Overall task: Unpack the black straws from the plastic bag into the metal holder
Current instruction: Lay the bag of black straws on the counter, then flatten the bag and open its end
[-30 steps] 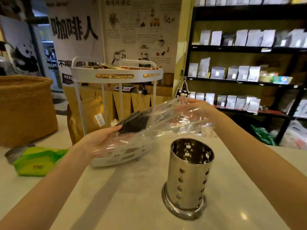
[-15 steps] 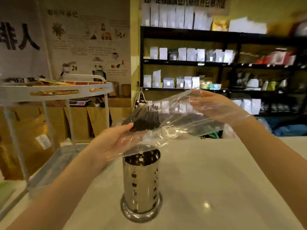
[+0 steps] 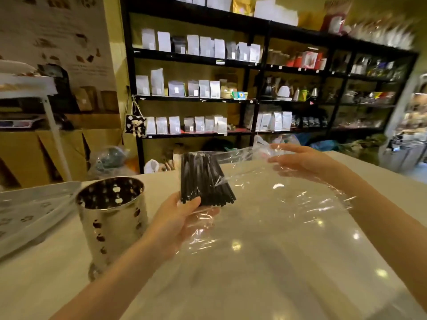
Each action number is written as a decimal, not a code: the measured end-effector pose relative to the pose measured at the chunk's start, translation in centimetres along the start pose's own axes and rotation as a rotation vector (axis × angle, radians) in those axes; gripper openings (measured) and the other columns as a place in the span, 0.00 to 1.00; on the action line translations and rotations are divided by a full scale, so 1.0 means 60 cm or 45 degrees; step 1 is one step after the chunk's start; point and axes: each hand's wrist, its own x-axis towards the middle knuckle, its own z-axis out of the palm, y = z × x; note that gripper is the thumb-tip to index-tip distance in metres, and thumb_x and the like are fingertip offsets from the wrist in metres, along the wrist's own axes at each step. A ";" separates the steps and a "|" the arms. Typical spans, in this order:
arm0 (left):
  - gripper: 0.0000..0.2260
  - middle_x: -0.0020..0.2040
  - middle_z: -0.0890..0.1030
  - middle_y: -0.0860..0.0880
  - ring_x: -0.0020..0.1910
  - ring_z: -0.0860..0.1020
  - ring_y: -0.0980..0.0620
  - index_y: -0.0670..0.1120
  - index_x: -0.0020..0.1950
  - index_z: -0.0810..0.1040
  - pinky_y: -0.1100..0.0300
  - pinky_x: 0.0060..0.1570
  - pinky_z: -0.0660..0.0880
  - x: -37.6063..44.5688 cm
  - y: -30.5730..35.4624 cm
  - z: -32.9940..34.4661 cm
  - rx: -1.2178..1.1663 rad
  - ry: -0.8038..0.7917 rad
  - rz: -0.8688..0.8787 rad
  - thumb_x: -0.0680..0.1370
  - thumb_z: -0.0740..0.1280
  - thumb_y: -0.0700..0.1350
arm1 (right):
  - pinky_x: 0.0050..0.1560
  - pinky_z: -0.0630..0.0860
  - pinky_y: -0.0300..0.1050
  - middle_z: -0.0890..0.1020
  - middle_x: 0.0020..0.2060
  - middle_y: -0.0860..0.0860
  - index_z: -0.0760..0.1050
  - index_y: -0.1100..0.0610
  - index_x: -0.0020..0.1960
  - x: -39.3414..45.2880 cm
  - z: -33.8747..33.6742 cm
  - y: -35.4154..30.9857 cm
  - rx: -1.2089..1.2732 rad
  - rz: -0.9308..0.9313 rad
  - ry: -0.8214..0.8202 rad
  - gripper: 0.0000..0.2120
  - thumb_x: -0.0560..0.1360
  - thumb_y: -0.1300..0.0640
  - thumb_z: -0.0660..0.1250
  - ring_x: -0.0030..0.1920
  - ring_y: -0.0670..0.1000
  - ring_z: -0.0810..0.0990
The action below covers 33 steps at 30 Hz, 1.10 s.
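A bundle of black straws (image 3: 203, 181) was pinched through the plastic bag (image 3: 265, 204) by the left hand (image 3: 182, 218). The bag's far end, at 2 o'clock, was held by the right hand (image 3: 305, 160), fingers extended, loosely spread. The metal holder (image 3: 111, 222) stood upright at 9 o'clock of the left hand, on the counter (image 3: 254, 285).

Black straws (image 3: 203, 179), all one dark colour. Clear, see-through plastic bag (image 3: 277, 192) with shiny white glints. Shiny silver metal holder (image 3: 113, 218), dotted with little dark holes in rows. Creamy white table (image 3: 254, 273) with small bright light spots. Black shelves (image 3: 254, 65) against a yellow-brown wall, full of white and grey pouches (image 3: 198, 45). A few red boxes (image 3: 307, 60) up high. Brown cardboard boxes (image 3: 34, 155) at left.
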 end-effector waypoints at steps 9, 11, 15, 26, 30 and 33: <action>0.16 0.49 0.83 0.41 0.42 0.84 0.47 0.50 0.62 0.69 0.54 0.31 0.80 -0.045 -0.109 -0.006 0.046 0.166 -0.025 0.77 0.60 0.35 | 0.41 0.83 0.43 0.84 0.47 0.54 0.73 0.53 0.61 0.005 0.045 0.140 -0.143 0.192 -0.045 0.18 0.75 0.69 0.63 0.39 0.49 0.84; 0.16 0.48 0.84 0.42 0.42 0.84 0.47 0.52 0.61 0.71 0.53 0.32 0.80 -0.055 -0.120 -0.012 0.015 0.156 -0.064 0.77 0.61 0.36 | 0.40 0.82 0.42 0.83 0.47 0.55 0.73 0.55 0.61 0.005 0.061 0.162 -0.162 0.221 -0.037 0.19 0.74 0.71 0.63 0.38 0.50 0.83; 0.12 0.51 0.82 0.42 0.41 0.84 0.48 0.50 0.58 0.73 0.55 0.30 0.79 -0.064 -0.138 -0.020 0.014 0.189 -0.197 0.76 0.63 0.39 | 0.32 0.80 0.38 0.82 0.44 0.59 0.72 0.61 0.62 0.004 0.090 0.184 -0.197 0.260 0.088 0.19 0.72 0.72 0.65 0.30 0.47 0.81; 0.22 0.55 0.78 0.54 0.50 0.79 0.57 0.51 0.67 0.67 0.66 0.45 0.76 -0.111 -0.120 -0.066 0.656 0.191 -0.162 0.74 0.67 0.44 | 0.59 0.66 0.48 0.73 0.63 0.58 0.69 0.56 0.65 -0.053 0.166 0.163 -1.098 -0.125 0.227 0.25 0.70 0.58 0.71 0.65 0.59 0.67; 0.11 0.61 0.71 0.57 0.59 0.71 0.61 0.56 0.58 0.76 0.71 0.52 0.67 -0.122 -0.111 -0.081 1.337 0.017 0.339 0.76 0.63 0.47 | 0.51 0.62 0.37 0.78 0.58 0.52 0.76 0.53 0.57 -0.131 0.235 0.144 -0.920 -0.410 -0.085 0.15 0.70 0.58 0.71 0.60 0.51 0.71; 0.11 0.67 0.70 0.54 0.66 0.63 0.59 0.54 0.57 0.78 0.63 0.63 0.58 -0.118 -0.111 -0.086 1.696 -0.099 0.579 0.77 0.62 0.46 | 0.51 0.66 0.34 0.83 0.49 0.55 0.80 0.58 0.51 -0.174 0.281 0.142 -0.894 -0.600 -0.284 0.10 0.70 0.61 0.71 0.52 0.51 0.77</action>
